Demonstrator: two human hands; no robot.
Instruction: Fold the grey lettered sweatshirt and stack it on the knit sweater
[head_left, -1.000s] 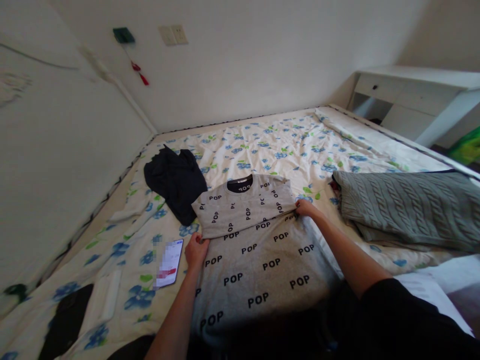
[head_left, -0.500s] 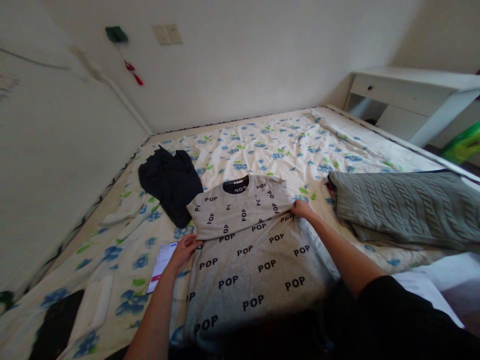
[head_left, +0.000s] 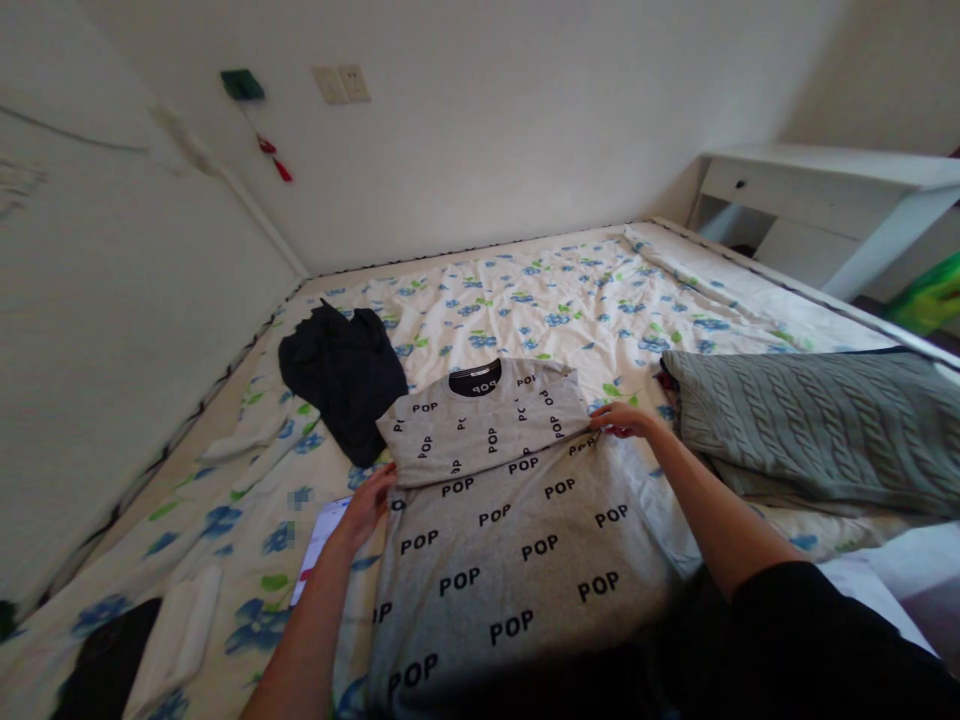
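Observation:
A grey sweatshirt (head_left: 517,570) printed with black POP lettering lies flat on the bed, its upper part folded down over the body. The black collar (head_left: 475,380) faces away from me on the folded layer. My right hand (head_left: 622,420) pinches the right edge of the folded layer. My left hand (head_left: 367,505) is at the layer's left corner, fingers against the edge. My left forearm crosses a smartphone (head_left: 319,540) and hides most of it. The sweatshirt's lower end is in shadow.
A floral quilt (head_left: 525,300) covers the bed. A crumpled dark garment (head_left: 341,385) lies left of the sweatshirt, and a folded grey-green cable-knit blanket (head_left: 814,430) lies right. A white desk (head_left: 817,190) stands beyond the bed's far right corner. Walls bound the bed's left and far sides.
My left hand has slid left from beside the phone to above it, and my forearm now covers most of the phone. The view has shifted slightly.

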